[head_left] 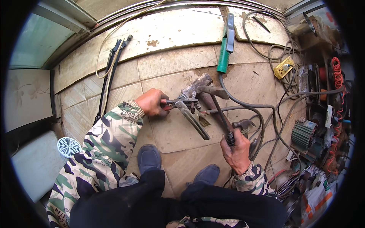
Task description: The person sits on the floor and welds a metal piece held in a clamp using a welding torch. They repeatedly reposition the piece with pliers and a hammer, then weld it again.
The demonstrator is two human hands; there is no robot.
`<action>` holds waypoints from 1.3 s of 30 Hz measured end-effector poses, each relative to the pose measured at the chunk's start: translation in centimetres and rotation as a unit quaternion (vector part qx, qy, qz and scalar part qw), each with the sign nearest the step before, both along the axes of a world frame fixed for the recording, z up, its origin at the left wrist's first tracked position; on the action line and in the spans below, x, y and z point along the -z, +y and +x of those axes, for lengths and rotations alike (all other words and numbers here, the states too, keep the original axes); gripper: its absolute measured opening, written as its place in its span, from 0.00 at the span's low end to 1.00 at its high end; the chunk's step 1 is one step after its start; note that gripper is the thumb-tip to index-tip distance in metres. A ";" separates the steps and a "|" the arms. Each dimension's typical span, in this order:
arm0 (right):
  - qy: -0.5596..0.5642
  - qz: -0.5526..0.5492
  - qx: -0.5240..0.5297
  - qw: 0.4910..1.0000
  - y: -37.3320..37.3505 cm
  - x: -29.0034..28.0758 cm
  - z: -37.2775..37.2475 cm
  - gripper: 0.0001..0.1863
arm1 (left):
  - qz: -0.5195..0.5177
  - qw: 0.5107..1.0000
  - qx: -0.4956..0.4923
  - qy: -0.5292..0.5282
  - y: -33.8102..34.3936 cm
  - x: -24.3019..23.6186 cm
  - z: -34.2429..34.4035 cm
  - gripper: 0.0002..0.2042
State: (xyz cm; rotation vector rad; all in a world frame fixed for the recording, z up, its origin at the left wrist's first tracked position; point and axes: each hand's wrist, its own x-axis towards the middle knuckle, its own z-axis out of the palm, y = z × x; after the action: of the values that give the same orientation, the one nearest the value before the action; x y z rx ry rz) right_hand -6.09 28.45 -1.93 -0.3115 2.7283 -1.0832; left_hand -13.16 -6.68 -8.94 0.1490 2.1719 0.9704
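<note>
My left hand [153, 102] is closed around red-handled pliers [166, 107], whose jaws reach to a small cluster of metal parts. My right hand [236, 152] grips a chipping hammer [222, 110] by its coiled-spring handle. The hammer's pointed head lies over a rusty metal block [197, 86], and I cannot tell whether they touch. A long metal clamp [193, 121] sits beside the pliers' jaws, with a cable at its right. Close to my right hand, a claw hammer [244, 124] rests on the tiles. Beyond the block is a green welding electrode holder [224, 55] with a thin rod.
Cables loop across the floor at right, near a yellow socket box [283, 67]. A finned green motor [304, 134] and cluttered tools line the right side. A black folded stand [110, 72] lies at left. A white perforated basket [69, 146] stands beside my left sleeve.
</note>
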 end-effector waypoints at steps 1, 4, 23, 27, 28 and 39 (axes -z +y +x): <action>-0.008 -0.003 -0.011 1.000 0.1 0.3 0.3 0.10 | -0.005 1.000 0.002 -0.006 0.0 -0.1 0.0 0.08; -0.003 0.008 -0.015 1.000 0.3 -0.4 0.0 0.10 | -0.003 1.000 0.019 -0.010 0.4 0.0 -0.6 0.08; -0.069 -0.015 0.086 0.994 1.0 -2.4 -0.8 0.17 | -0.006 0.999 0.038 -0.009 0.0 -0.1 0.0 0.08; 0.179 0.022 0.068 0.981 1.3 -1.0 -2.7 0.14 | 0.015 0.999 0.038 -0.017 0.1 0.3 -0.3 0.08; 0.149 0.043 0.016 0.988 1.7 -1.1 -3.0 0.14 | 0.004 0.999 0.049 -0.017 0.0 0.3 -0.3 0.08; 0.151 0.235 -0.162 0.946 2.5 -1.7 -6.5 0.13 | -0.009 0.999 0.042 -0.011 -0.1 0.0 -0.1 0.08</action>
State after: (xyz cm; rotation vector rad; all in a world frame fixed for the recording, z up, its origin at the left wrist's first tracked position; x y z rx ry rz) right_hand -12.64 30.93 -0.21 -0.8651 2.9324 -0.3016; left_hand -13.27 -6.81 -8.89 0.2187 2.1366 0.9002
